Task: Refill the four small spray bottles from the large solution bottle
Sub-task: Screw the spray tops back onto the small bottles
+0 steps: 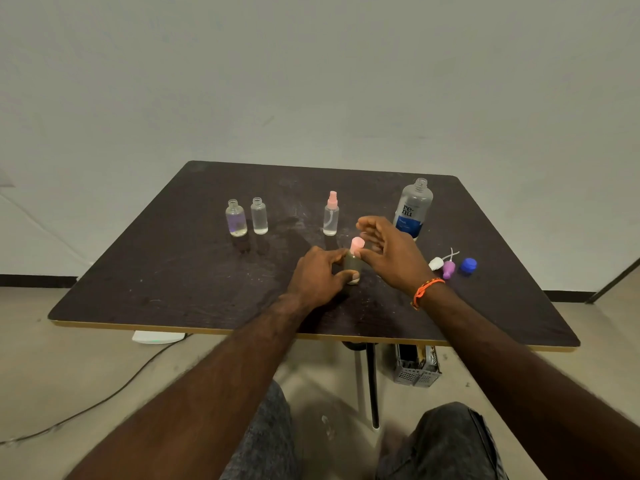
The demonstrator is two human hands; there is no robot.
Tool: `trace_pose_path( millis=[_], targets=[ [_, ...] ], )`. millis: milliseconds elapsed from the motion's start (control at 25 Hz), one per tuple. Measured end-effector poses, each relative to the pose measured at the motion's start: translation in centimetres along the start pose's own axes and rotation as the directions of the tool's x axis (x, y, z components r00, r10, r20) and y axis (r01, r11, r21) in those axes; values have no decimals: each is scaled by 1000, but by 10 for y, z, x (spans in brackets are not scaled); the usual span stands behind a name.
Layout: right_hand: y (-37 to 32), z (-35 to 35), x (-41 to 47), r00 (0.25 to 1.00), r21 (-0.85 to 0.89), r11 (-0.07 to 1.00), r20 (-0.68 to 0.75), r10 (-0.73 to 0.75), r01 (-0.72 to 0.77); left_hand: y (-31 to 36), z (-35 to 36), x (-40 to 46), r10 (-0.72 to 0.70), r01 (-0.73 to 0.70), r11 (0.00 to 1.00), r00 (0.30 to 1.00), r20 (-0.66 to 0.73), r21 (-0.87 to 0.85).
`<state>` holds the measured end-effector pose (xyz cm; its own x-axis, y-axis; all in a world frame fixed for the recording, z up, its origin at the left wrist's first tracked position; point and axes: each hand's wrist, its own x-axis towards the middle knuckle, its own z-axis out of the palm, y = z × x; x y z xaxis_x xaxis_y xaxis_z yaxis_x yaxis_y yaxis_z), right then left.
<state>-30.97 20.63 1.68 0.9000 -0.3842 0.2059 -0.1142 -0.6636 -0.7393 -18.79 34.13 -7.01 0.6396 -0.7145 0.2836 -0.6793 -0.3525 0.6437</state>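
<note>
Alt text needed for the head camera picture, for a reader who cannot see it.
A person's left hand grips a small bottle on a dark table while the right hand touches its pink cap. Behind stand three more small bottles and the uncapped large solution bottle.

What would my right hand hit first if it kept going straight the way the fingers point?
Probably the capped pink spray bottle. The right hand has fingers pointing up-left past the pink cap it touches, towards that bottle; depth is unclear, so it might pass beside it.
</note>
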Motion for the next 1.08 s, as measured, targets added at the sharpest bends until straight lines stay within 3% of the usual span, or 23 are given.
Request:
trace_pose_path(
  millis=[80, 360, 520, 640, 840, 1080],
  targets=[
    [0, 1, 1, 1000, 78, 997, 17, 25, -26, 0, 0, 0, -3, 3, 1000, 1000, 2, 2],
    [0, 8, -4, 991, 109, 990, -85, 101, -92, 3, -2, -1, -22, 21, 999, 1000, 15, 45],
    [12, 24, -14, 975, -4, 985, -141, 172, -174, 4, -9, -4, 0, 1, 998, 1000, -12, 60],
    [15, 42, -12, 971, 66, 973, -74, 226, -221, -6, -18, -5, -28, 33, 995, 998, -58, 97],
    [-5, 74, 10, 982, 117, 975, 34, 186, -189, -24, -40, 5, -141, 161, 978, 979, -149, 135],
    [-7, 104, 52, 969, 186, 952, -3, 248, -243, -35, -46, 43, -157, 204, 962, 956, -246, 179]
  ],
)
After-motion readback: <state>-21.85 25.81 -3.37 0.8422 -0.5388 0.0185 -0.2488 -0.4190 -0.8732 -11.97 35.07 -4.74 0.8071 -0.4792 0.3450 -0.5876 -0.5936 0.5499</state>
